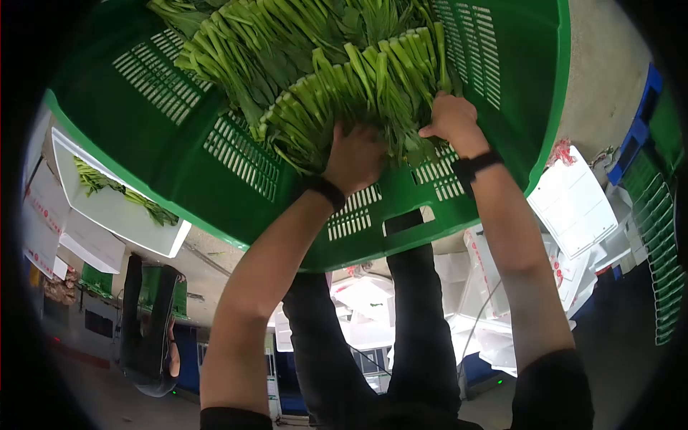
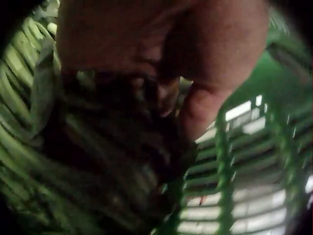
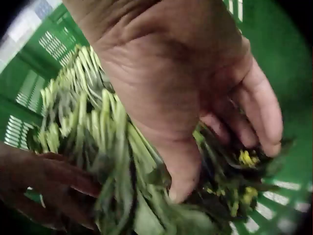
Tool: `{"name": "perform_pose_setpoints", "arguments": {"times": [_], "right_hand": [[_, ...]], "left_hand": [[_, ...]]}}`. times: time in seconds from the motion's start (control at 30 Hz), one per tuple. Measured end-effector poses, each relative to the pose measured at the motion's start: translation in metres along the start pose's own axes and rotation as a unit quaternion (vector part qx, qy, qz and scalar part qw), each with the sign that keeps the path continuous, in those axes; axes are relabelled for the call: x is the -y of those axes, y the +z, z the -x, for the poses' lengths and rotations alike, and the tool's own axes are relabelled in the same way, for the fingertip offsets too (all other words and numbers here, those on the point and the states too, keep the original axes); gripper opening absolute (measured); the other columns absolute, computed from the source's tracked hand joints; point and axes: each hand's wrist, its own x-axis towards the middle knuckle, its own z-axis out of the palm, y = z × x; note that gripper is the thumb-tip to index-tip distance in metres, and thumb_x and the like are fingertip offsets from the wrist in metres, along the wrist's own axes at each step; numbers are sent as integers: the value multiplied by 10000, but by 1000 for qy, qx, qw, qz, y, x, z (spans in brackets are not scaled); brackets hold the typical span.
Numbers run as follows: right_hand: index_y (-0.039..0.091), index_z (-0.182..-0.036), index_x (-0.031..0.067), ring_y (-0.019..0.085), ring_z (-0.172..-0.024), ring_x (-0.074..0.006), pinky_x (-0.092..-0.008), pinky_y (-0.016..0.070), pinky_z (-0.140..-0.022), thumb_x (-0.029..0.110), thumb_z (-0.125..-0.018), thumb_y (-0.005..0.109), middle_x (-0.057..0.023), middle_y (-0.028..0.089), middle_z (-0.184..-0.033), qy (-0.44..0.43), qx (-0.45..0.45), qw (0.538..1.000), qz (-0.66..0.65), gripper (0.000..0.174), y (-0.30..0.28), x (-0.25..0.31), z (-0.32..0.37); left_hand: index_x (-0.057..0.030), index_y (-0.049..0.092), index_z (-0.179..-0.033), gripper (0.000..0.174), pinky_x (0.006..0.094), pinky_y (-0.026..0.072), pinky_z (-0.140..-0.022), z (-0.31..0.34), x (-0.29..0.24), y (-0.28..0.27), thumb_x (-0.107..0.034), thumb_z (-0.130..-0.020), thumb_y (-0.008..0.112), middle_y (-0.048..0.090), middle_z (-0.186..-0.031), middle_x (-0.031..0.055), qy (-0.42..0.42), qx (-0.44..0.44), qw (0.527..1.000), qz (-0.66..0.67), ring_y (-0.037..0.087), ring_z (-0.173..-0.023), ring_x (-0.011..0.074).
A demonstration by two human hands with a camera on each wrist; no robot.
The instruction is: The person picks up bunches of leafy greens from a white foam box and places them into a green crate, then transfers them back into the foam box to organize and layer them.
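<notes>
Rows of choy sum, pale cut stems facing away and dark leaves nearer the body, lie in a large green slotted crate. My left hand holds the leafy ends at the near side; in the left wrist view its curled fingers and thumb go down into shadowed leaves, which partly hide them. At the right end of the front row, my right hand grips the leafy tops. Its thumb and bent fingers lie on either side of leaves with small yellow flowers.
The crate's near rim, with a handle opening, crosses under both forearms. On the left a white foam box holds more greens. White foam lids lie on the right, beside green crates. Another person's legs show at lower left.
</notes>
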Motion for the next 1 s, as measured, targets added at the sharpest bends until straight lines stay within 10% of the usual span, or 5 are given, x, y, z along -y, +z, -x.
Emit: {"name": "perform_pose_setpoints", "arguments": {"times": [0.27, 0.37, 0.67, 0.83, 1.0], "right_hand": [[535, -1174, 18, 646, -1023, -319, -390, 531, -825, 435, -786, 729, -183, 653, -1105, -64, 37, 992, -100, 601, 32, 54, 8], [519, -1147, 24, 650, -1002, -334, -389, 538, -795, 423, -787, 732, -178, 640, -1108, -129, -173, 976, 1, 578, 57, 53, -18], [325, -1235, 70, 553, -1118, -414, -458, 516, -873, 281, -709, 824, -200, 324, -1419, 113, -67, 975, -180, 755, 33, 18, 0], [378, -1265, 77, 554, -1141, -379, -448, 515, -870, 283, -817, 713, -222, 477, -1293, 90, 44, 989, -107, 596, -18, 26, -2], [406, -1144, 51, 644, -756, -440, -528, 526, -659, 235, -877, 612, -229, 612, -1016, -120, -432, 879, -164, 385, -95, 64, -35]], "left_hand": [[-21, 456, -1120, 414, 485, 497, -748, -59, 61, -33, -131, -794, 686, 509, -1092, 194, -228, -369, 890, 144, 575, -896, 416], [-9, 452, -1105, 446, 456, 516, -796, -44, 55, -35, -78, -744, 705, 457, -1178, 198, -208, -275, 929, 135, 535, -1046, 397], [-185, 283, -1473, 719, 476, 215, -1149, -17, 9, 20, -360, -861, 617, 230, -1547, 52, 110, -170, 957, -206, 240, -1419, 252], [-231, 253, -1493, 678, 451, 108, -1185, -32, 24, 30, -317, -895, 561, 175, -1578, -4, 43, -26, 993, -107, 64, -1469, 205], [-190, 361, -1446, 638, 520, 197, -1138, 0, 2, -4, -285, -867, 611, 248, -1543, 88, 12, -105, 988, -114, 170, -1444, 284]]}}
